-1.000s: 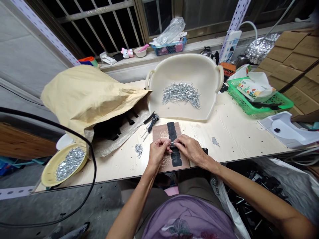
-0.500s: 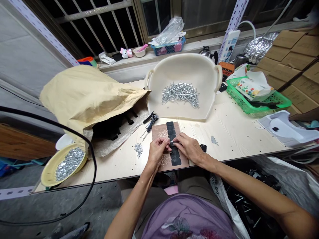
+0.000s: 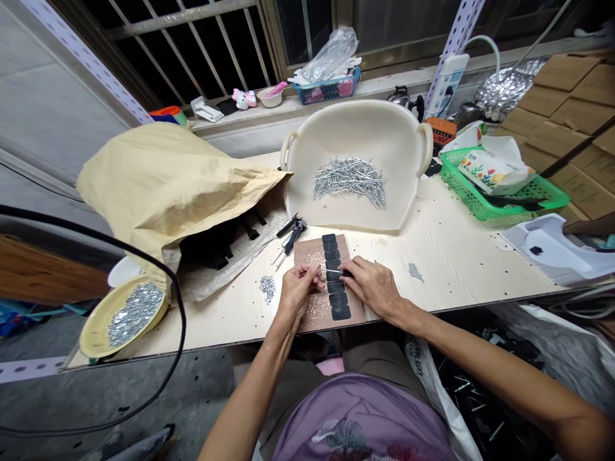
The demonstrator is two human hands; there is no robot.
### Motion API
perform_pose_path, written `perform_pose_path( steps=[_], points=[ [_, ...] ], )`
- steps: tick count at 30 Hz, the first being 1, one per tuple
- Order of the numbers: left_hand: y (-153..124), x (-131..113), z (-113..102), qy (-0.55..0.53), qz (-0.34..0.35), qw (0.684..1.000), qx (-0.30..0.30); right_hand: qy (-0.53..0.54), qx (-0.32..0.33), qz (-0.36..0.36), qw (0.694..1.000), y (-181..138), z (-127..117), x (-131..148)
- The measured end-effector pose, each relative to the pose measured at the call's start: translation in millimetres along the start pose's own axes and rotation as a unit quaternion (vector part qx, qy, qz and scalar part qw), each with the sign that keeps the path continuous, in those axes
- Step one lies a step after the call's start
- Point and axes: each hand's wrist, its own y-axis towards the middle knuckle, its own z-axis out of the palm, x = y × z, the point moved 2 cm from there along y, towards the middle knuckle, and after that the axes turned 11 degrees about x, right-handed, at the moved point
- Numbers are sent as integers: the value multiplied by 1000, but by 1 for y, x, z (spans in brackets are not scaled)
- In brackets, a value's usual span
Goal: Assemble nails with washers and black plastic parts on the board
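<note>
My right hand (image 3: 372, 286) is closed on a small black piece, from which a thin silver metal pin (image 3: 331, 271) points left. My left hand (image 3: 298, 287) is pinched at the pin's left end; whatever its fingertips hold is too small to make out. Both hands are over a brown board (image 3: 307, 253) scattered with pale crumbs. A column of black rounded plates (image 3: 338, 299) runs down that board, partly covered by the right fingers. Left of the board lies a small pile of tiny silver parts (image 3: 267, 289).
A cream basin (image 3: 355, 134) holding many silver pins (image 3: 350, 179) stands behind the board. Black-handled tools (image 3: 291, 237) lie by a paper sack (image 3: 158, 173). At far left is a yellow bowl (image 3: 91, 333) of silver parts; a green basket (image 3: 461, 186) stands right.
My hands have drawn slightly apart, the left one shifting left. More of the pin shows between them, and the black piece in the right fingers now shows. The view has shifted slightly.
</note>
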Motion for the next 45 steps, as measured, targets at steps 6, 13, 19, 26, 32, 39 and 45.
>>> perform_pose_path(
  steps=[6,13,19,26,32,39,45],
  points=[
    [0,3,8,33,-3,999,24,-32,-12,-18,999,-2,8,4],
    [1,-5,-2,24,18,1000,5,-131,-38,-6,991,-1,4,5],
    [-1,0,1,-31,-9,999,-1,-151,-54,-8,987,-2,5,2],
    [-2,-3,3,-102,-7,995,-5,-142,-55,-8,988,1,3,0],
    [-9,-5,-4,72,46,995,-49,-170,-60,2,984,10,-1,-16],
    [-14,9,-6,569,170,804,-39,-246,-23,-29,969,57,-8,-66],
    [-9,35,-14,613,156,774,-21,-232,-8,-158,960,56,4,-81]
  ],
)
